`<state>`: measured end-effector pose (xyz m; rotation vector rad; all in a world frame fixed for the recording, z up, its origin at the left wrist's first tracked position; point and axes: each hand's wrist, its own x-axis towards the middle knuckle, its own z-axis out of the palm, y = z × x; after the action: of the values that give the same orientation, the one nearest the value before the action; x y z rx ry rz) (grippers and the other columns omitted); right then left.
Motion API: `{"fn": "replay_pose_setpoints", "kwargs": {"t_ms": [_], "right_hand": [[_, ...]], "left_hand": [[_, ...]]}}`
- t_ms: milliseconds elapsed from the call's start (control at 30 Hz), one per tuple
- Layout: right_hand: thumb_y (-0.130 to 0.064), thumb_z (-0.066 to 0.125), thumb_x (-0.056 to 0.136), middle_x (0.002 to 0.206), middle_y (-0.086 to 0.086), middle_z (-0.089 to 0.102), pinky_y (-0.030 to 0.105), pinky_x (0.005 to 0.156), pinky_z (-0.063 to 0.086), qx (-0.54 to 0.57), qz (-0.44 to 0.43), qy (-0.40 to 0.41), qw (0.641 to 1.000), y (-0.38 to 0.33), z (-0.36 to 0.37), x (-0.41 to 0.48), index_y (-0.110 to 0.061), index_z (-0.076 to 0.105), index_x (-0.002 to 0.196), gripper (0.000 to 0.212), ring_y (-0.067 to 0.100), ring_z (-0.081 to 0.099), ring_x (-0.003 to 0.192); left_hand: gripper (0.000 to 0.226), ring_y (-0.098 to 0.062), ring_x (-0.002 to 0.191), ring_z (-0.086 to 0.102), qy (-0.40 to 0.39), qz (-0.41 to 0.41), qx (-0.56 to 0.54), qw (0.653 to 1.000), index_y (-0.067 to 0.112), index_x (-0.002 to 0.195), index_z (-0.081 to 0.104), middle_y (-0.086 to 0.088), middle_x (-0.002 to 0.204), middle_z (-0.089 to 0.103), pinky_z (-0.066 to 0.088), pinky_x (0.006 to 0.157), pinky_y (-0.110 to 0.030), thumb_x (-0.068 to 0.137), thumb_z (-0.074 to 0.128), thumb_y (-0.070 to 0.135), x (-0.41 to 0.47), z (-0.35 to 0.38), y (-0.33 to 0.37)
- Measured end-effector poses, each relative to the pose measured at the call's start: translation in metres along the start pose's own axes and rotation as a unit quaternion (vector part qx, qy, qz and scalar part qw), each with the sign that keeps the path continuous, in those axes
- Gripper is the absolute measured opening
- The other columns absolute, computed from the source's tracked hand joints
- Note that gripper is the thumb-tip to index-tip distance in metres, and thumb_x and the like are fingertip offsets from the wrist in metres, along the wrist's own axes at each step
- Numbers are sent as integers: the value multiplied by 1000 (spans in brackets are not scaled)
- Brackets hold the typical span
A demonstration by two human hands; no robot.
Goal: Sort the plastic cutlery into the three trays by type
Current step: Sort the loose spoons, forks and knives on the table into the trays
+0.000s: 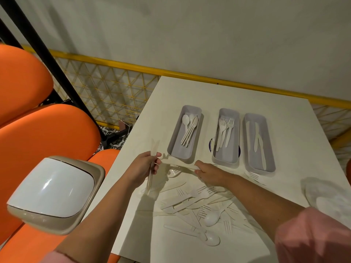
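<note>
Head view: three grey trays stand in a row toward the far edge of the white table point(284, 149), with a loose heap of cutlery near the front edge.
Spoon tray point(184, 132): leftmost in the row; holds several spoons, bowls toward the far edge, handles toward the near end.
Fork tray point(226, 135): middle; holds a few forks, tines toward the far edge.
Knife tray point(258, 142): rightmost; holds what appear to be two knives lying lengthwise.
Unsorted heap point(201, 205): forks, knives and at least two spoons, lying crossed at all angles between the trays and the front edge.
Progress: judged under half done; the heap outnumbers what is in the trays.
Left hand point(145, 168): closed around a bundle of pale utensils point(152, 168) at the table's left edge, near the spoon tray's near end.
Bundle axis: near upright in the frame, one end toward the far edge, the other toward the front edge; type cannot be told.
Right hand point(209, 172): fingers curled around a thin white piece; blurred, type not clear, just before the near ends of the trays.
Off the table: a lidded bin point(55, 192) and orange seats point(38, 139) on the left.
</note>
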<state>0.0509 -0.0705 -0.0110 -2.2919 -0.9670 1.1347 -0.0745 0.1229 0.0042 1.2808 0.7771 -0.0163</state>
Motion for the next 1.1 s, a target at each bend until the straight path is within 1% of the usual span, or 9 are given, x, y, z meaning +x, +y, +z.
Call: {"fn": "replay_pose_setpoints", "kwargs": {"t_ms": [167,267,400,500,633,733,800,933,1100], "right_hand": [[-19,32,102,72,-1,45,23,58,35,93,-1,43,995,-2,-2,0,-22,37,83,20,10,40,62],[-19,33,102,72,-2,44,19,56,37,117,-1,73,990,-6,-1,2,-19,37,92,11,9,41,62],[-18,34,101,72,-2,43,25,61,38,117,-26,84,989,-13,0,2,-25,37,85,19,9,41,61],[-17,34,101,74,0,43,32,64,38,116,-40,80,989,-16,1,1,-13,38,96,7,11,40,62],[-15,39,99,71,0,42,34,64,38,133,-50,92,986,-19,-1,-2,-16,41,87,13,13,40,59],[-11,44,97,74,-3,43,29,65,41,133,-31,98,986,-15,-5,-3,-17,48,90,10,10,42,59],[-7,43,97,87,0,45,17,62,40,113,-20,108,988,-11,-10,-3,-9,53,107,14,11,44,67],[1,49,93,80,-2,42,8,45,39,123,-4,138,983,-7,-24,-3,-2,55,122,30,11,49,64],[2,62,85,72,-1,51,16,47,45,139,-47,156,977,-22,-48,-9,-12,56,97,20,9,55,57]], "left_hand": [[16,-13,53,36,46,32,-54,997,7,93,54,-3,64,42,34,55,-26,98,39,10,4,7,0],[13,-14,55,33,54,30,-61,996,7,92,49,-4,65,38,34,56,-27,97,46,18,6,15,1],[20,-14,56,35,44,21,-54,997,9,88,55,-4,67,38,36,56,-26,94,54,28,8,32,5],[22,-13,54,35,55,32,-48,997,6,85,54,-4,64,38,36,54,-26,94,54,26,10,45,9],[23,-13,48,36,73,18,-62,995,3,81,52,-5,61,37,33,54,-28,96,47,19,19,53,14],[21,-15,57,42,121,-2,-77,990,5,89,51,-7,68,45,37,58,-27,99,43,22,24,52,20],[20,-17,63,47,143,-3,-93,985,7,89,50,-7,73,49,41,63,-28,99,42,24,27,48,24],[17,-19,67,53,96,25,-126,987,7,92,47,-7,74,54,48,67,-30,100,38,19,29,43,32],[14,-17,57,48,21,72,-46,996,9,93,39,-6,66,44,46,59,-26,101,33,18,29,55,40]]}}
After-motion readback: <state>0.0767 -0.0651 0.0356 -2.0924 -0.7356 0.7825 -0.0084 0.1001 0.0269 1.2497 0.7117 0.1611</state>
